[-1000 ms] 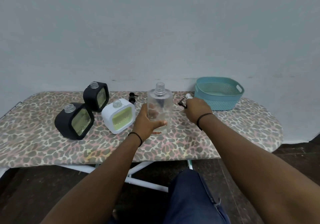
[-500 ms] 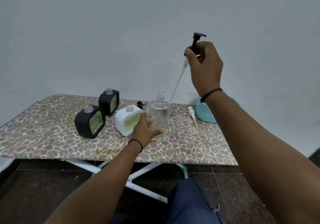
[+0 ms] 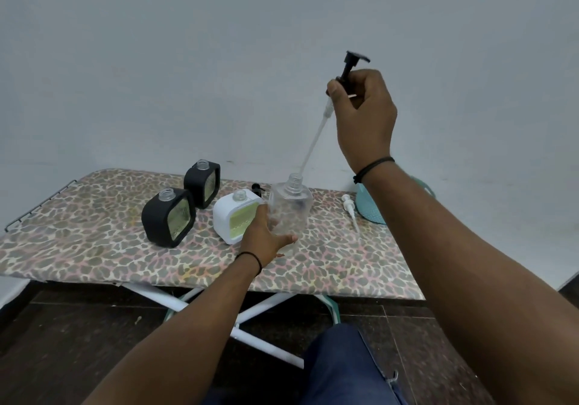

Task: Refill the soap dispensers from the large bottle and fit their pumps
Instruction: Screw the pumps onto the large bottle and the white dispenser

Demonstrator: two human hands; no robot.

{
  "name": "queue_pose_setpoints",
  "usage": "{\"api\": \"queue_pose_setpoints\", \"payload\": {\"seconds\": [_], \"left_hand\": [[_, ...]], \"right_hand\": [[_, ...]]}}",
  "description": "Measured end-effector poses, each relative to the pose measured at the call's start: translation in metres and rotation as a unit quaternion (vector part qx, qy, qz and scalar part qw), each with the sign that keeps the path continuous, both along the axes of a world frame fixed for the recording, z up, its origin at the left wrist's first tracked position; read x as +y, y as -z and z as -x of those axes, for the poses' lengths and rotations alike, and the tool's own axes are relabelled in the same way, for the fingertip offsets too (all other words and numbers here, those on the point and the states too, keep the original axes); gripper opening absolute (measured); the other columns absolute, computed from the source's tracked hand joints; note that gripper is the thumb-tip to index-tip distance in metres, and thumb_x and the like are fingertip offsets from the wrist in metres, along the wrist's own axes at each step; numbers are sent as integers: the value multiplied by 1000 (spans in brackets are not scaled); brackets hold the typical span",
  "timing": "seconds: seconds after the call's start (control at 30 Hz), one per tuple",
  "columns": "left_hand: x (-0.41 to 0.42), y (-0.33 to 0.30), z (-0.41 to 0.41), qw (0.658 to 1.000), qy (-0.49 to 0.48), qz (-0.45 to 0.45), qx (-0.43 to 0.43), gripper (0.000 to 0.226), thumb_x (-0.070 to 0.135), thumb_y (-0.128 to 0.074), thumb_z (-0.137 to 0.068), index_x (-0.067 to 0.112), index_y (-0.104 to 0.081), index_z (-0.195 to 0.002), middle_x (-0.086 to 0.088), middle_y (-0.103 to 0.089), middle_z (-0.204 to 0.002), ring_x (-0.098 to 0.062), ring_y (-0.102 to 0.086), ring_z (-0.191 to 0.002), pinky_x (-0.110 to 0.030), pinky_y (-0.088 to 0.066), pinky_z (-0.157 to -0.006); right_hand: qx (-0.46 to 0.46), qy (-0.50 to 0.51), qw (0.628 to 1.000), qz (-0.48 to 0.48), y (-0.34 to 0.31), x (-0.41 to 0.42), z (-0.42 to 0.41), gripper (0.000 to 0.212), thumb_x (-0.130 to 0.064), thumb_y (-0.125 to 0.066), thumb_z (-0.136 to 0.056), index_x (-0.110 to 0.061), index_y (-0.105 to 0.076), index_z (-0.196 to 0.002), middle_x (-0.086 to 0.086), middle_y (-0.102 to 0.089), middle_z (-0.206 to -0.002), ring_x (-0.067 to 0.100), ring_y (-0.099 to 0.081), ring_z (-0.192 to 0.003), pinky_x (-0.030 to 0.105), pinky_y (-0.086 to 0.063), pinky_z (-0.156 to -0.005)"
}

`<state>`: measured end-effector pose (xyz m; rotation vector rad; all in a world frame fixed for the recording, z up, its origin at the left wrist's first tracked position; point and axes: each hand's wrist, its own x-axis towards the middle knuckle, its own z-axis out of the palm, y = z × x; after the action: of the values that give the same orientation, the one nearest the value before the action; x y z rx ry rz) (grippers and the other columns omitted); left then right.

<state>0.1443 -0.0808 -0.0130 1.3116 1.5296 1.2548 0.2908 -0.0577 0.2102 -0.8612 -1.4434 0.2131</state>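
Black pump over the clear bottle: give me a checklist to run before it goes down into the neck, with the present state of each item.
1. Clear bottle upright on the table: ok.
2. Left hand steadying the bottle's side: ok.
3. Right hand gripping the black pump near its collar: ok.
4. Dip tube tip at the bottle's open neck: ok, it meets the mouth; how far it is inside, cannot tell.
5. Tube in line with the neck: not ok, it slants, with the pump head up and to the right.
6. Bottle filled with soap: cannot tell; it looks clear.
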Motion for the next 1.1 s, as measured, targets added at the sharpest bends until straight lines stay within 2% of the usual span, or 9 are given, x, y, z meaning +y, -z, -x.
{"api": "queue_pose_setpoints", "payload": {"seconds": [0.07,0.2,0.33,0.4,0.53,0.73,0.87,0.97,1.1], "left_hand": [[0,1,0,1000,-3,2,7,76,21,-89,-72,20,-41,-131,-8,-55,-122,-23,-57,-111,-32,-60,-52],[2,2,-1,999,-5,-8,32,68,22,-89,-73,19,-43,-123,-7,-57,-119,-21,-58,-107,-15,-52,-47],[2,5,1,999,-9,-13,33,69,26,-90,-72,22,-42,-122,-6,-56,-118,-21,-57,-108,-38,-62,-55],[3,7,2,999,-14,-14,26,67,26,-90,-71,22,-42,-118,-5,-57,-116,-23,-59,-106,-43,-62,-56],[2,10,3,998,-22,-42,41,63,29,-90,-71,26,-42,-112,-2,-60,-113,-20,-62,-103,-30,-61,-57],[4,11,5,997,-27,-37,63,66,38,-90,-67,30,-41,-111,1,-63,-112,-19,-63,-103,-48,-60,-77],[4,7,2,999,-22,-21,30,67,26,-89,-73,21,-41,-118,-5,-57,-118,-20,-59,-106,-29,-60,-53],[4,9,3,999,-24,-23,36,69,29,-90,-71,23,-41,-119,-5,-58,-116,-19,-59,-106,-32,-61,-54],[7,12,5,998,-26,-31,51,69,32,-90,-70,23,-42,-120,-3,-60,-113,-16,-60,-104,-13,-53,-56]], "right_hand": [[-30,-2,999,39,13,3,3,14,-26,-70,-91,-19,-60,-95,-12,-68,-91,-1,-63,-77,8,-45,-68],[-121,-25,980,154,52,8,8,16,-26,-73,-89,-18,-65,-100,-12,-65,-88,-7,-58,-73,3,-41,-65],[-210,-54,948,231,85,10,13,15,-26,-74,-87,-14,-76,-97,-4,-73,-89,13,-67,-85,27,-53,-80],[-184,-68,945,262,94,12,14,16,-29,-76,-86,-15,-76,-94,-3,-74,-88,14,-68,-86,28,-53,-78],[-125,-66,950,278,102,15,16,27,-37,-83,-78,-16,-66,-85,-8,-69,-85,7,-64,-78,22,-50,-69],[-70,-52,956,280,111,10,27,41,-43,-81,-78,-16,-53,-91,-6,-61,-85,8,-55,-73,24,-46,-65],[-25,-141,950,279,123,5,32,22,-35,-65,-93,-19,-59,-107,-9,-64,-99,7,-60,-90,24,-48,-82],[-25,-166,952,257,129,6,33,12,-18,-56,-98,-16,-64,-106,-9,-66,-97,8,-61,-91,29,-48,-88],[-22,-109,962,251,131,9,32,25,-29,-76,-86,-17,-60,-102,-5,-70,-97,8,-67,-91,26,-55,-82]]}}
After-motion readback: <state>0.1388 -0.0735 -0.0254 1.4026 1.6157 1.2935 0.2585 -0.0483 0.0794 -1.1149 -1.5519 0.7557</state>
